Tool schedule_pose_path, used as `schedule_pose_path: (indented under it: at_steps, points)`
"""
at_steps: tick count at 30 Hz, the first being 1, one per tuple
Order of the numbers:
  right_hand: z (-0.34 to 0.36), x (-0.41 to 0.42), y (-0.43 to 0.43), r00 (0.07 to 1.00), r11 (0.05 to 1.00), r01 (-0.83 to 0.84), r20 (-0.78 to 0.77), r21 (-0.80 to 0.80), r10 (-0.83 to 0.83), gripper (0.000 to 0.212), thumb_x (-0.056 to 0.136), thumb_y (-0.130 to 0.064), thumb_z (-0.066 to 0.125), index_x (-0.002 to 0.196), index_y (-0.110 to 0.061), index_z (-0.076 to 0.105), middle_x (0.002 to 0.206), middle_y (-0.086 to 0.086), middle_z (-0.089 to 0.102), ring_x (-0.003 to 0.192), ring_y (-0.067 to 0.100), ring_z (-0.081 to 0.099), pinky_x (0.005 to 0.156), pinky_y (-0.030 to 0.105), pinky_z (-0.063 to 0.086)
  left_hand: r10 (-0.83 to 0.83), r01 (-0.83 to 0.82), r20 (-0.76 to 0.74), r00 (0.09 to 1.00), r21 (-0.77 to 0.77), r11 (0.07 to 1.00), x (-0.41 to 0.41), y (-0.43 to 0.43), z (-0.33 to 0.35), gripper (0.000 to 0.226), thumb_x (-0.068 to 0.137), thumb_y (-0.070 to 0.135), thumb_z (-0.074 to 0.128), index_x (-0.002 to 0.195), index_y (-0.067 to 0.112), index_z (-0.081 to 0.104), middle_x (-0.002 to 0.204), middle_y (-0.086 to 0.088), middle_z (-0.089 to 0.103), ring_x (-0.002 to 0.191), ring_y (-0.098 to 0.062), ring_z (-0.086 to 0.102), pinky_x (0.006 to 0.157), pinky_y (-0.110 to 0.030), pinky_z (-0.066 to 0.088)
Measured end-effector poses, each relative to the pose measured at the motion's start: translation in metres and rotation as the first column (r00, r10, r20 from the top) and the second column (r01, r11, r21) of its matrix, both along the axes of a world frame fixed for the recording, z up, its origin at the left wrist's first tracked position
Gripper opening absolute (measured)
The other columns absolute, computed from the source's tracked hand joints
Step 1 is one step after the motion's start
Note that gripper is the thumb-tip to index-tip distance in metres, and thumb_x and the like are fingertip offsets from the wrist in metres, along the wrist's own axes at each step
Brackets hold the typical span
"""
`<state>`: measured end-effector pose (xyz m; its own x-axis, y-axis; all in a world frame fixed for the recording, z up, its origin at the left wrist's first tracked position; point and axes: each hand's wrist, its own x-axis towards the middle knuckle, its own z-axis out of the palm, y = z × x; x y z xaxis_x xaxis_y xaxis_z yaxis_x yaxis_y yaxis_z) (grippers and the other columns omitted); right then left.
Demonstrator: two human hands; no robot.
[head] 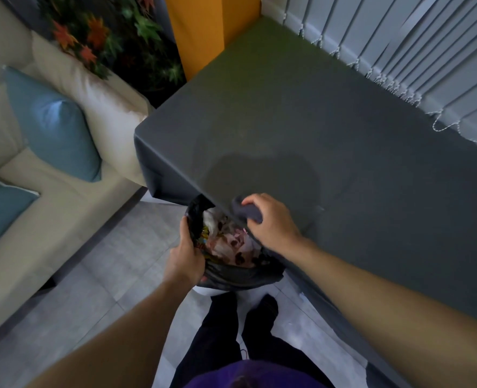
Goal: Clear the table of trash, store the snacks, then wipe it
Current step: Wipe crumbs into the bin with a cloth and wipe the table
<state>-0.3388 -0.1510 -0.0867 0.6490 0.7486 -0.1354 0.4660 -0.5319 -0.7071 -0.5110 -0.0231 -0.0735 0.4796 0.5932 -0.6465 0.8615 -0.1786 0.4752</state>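
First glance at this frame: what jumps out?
The right hand grips a grey cloth at the near edge of the table. Just below it, the left hand holds the rim of a black bag full of trash. A sofa with blue cushions sits at left.

The table (pixel 315 130) wears a matt dark grey cloth, smooth but for faint creases. The rag (pixel 246 212) is soft grey fabric. The bag (pixel 231 274) is thin black plastic, glossy and crinkled, full of crumpled wrappers (pixel 231 243). The sofa (pixel 63 217) looks like smooth cream leather, with cushions (pixel 55 127) of matt blue cloth. The floor (pixel 119 261) is grey tile with a slight sheen.
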Motion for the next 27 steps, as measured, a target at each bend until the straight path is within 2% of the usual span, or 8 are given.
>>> schedule_pose_path:
  at_steps: [5, 9, 14, 17, 19, 20, 25, 27]
  points:
    - [0.008, -0.034, -0.015, 0.881, 0.885, -0.465, -0.091, 0.005, 0.463, 0.027, 0.074, -0.013, 0.066, 0.099, -0.020, 0.070, 0.094, -0.003, 0.064, 0.084, 0.016, 0.062, 0.075, 0.025, 0.047, -0.012, 0.012, -0.011, 1.000, 0.046, 0.999, -0.001, -0.001, -0.004, 0.082, 0.090, 0.008, 0.038, 0.152, 0.042, -0.003, 0.093, -0.015, 0.058, 0.075, -0.033, 0.059, 0.068, -0.038, 0.052]
    - [0.000, -0.021, -0.018, 0.987, 0.987, -0.155, 0.045, 0.040, 0.153, 0.024, 0.080, -0.013, 0.064, 0.103, -0.020, 0.064, 0.102, -0.002, 0.060, 0.089, 0.023, 0.063, 0.077, 0.036, 0.051, -0.009, 0.009, 0.001, 1.000, 0.027, 1.000, -0.003, -0.001, -0.004, 0.081, 0.091, 0.005, 0.036, 0.152, 0.042, -0.002, 0.091, -0.013, 0.057, 0.069, -0.026, 0.058, 0.064, -0.035, 0.049]
    - [0.006, -0.011, -0.018, 0.880, 0.872, -0.474, -0.018, -0.124, 0.475, 0.021, 0.077, -0.014, 0.065, 0.097, -0.022, 0.065, 0.100, -0.002, 0.059, 0.089, 0.024, 0.061, 0.076, 0.041, 0.052, -0.017, 0.017, 0.004, 1.000, 0.042, 0.999, -0.004, -0.003, -0.004, 0.082, 0.091, 0.004, 0.037, 0.152, 0.041, -0.002, 0.096, -0.013, 0.056, 0.077, -0.033, 0.058, 0.068, -0.037, 0.050]
    - [0.003, -0.002, -0.018, 0.999, 0.998, -0.027, 0.037, 0.052, 0.025, 0.020, 0.080, -0.011, 0.063, 0.096, -0.021, 0.064, 0.101, -0.004, 0.058, 0.090, 0.020, 0.061, 0.077, 0.040, 0.052, -0.004, 0.004, 0.009, 1.000, 0.013, 1.000, -0.004, -0.004, -0.003, 0.082, 0.091, 0.003, 0.035, 0.152, 0.043, -0.004, 0.096, -0.012, 0.055, 0.074, -0.028, 0.057, 0.065, -0.034, 0.049]
    - [0.002, 0.008, -0.020, 0.961, 0.965, 0.260, 0.093, 0.025, -0.261, 0.021, 0.086, -0.015, 0.062, 0.105, -0.022, 0.066, 0.107, -0.004, 0.059, 0.095, 0.019, 0.061, 0.080, 0.037, 0.052, -0.001, 0.001, -0.003, 1.000, 0.004, 1.000, -0.003, -0.005, -0.002, 0.083, 0.091, 0.003, 0.035, 0.152, 0.043, -0.006, 0.093, -0.010, 0.054, 0.068, -0.022, 0.055, 0.054, -0.029, 0.046]
    - [0.001, 0.011, -0.023, 0.951, 0.956, 0.292, 0.116, -0.023, -0.288, 0.022, 0.089, -0.019, 0.062, 0.110, -0.023, 0.067, 0.109, -0.004, 0.060, 0.097, 0.019, 0.062, 0.081, 0.035, 0.051, -0.006, 0.006, -0.010, 1.000, 0.003, 1.000, -0.002, -0.007, -0.002, 0.084, 0.091, 0.003, 0.035, 0.152, 0.043, -0.007, 0.092, -0.010, 0.055, 0.068, -0.022, 0.056, 0.052, -0.029, 0.045]
    - [0.003, 0.010, -0.049, 0.980, 0.981, -0.196, -0.026, 0.016, 0.196, 0.028, 0.083, -0.012, 0.067, 0.107, -0.023, 0.076, 0.094, -0.001, 0.064, 0.083, 0.017, 0.065, 0.074, 0.028, 0.050, -0.016, 0.016, 0.008, 1.000, -0.012, 1.000, -0.001, -0.015, -0.005, 0.085, 0.091, 0.009, 0.039, 0.147, 0.051, -0.008, 0.102, -0.016, 0.060, 0.085, -0.037, 0.063, 0.078, -0.049, 0.058]
    - [0.001, 0.022, -0.058, 0.992, 0.992, -0.117, 0.056, 0.056, 0.114, 0.027, 0.083, -0.015, 0.064, 0.107, -0.020, 0.076, 0.093, 0.001, 0.063, 0.081, 0.018, 0.064, 0.073, 0.030, 0.050, -0.028, 0.028, 0.013, 1.000, -0.022, 0.999, 0.000, -0.019, -0.005, 0.085, 0.092, 0.008, 0.038, 0.149, 0.049, -0.009, 0.102, -0.014, 0.059, 0.085, -0.035, 0.063, 0.078, -0.048, 0.059]
